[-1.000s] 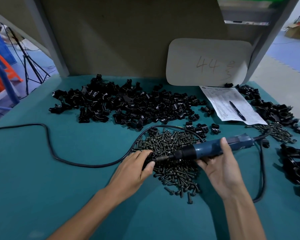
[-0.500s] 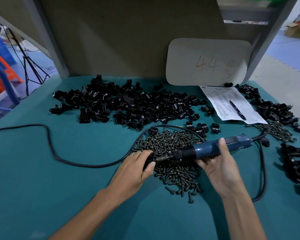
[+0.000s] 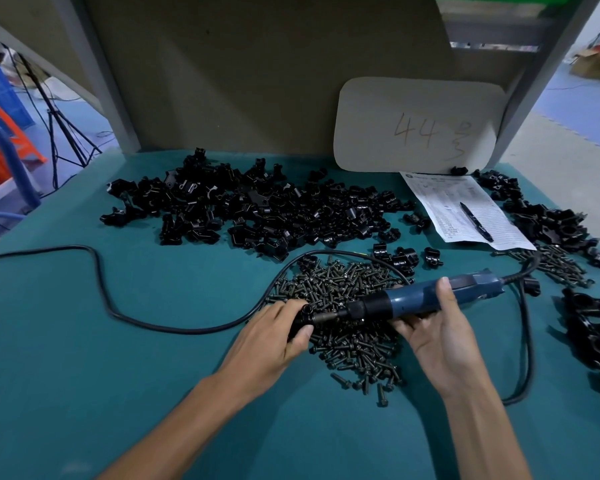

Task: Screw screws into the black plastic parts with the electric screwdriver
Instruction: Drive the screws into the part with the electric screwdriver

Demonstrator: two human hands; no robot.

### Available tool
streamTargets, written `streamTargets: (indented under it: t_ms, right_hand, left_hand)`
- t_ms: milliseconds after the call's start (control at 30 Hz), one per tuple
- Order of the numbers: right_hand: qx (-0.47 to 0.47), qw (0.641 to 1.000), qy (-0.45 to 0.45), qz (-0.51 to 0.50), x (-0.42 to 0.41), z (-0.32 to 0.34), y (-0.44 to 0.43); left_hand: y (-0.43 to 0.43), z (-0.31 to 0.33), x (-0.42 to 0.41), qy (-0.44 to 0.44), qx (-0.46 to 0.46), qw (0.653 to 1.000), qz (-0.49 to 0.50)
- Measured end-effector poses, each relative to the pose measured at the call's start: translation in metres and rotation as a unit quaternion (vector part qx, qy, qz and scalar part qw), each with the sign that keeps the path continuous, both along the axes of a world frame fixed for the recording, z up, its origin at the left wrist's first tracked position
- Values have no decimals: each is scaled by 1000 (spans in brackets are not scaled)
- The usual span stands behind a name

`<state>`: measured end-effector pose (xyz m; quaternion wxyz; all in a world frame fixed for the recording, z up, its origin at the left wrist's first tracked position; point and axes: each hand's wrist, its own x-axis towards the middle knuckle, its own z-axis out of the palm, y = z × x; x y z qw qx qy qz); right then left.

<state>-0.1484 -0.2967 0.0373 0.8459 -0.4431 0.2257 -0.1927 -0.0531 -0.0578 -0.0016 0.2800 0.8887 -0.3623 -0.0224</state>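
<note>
Left hand [image 3: 274,336] pinches a black part [image 3: 300,322], right hand [image 3: 437,327] grips the screwdriver [image 3: 430,299] pointing nine o'clock; its bit [image 3: 326,317] should sit square to the part.

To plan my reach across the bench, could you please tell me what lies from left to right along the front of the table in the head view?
Black cable loop → left hand pinching a black plastic part → right hand gripping the electric screwdriver → black parts at the right edge.
</note>
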Motion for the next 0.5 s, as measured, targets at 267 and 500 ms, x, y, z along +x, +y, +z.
streamTargets:
  t_ms: [267,500]
  right_hand:
    - [3,1000,2,-1,2,-3,0]
    - [6,1000,0,-2,3,-4,1]
  left_hand:
    - [0,-1,0,0,-6,1000,0]
    - [0,0,0,-9,-7,1000,-3]
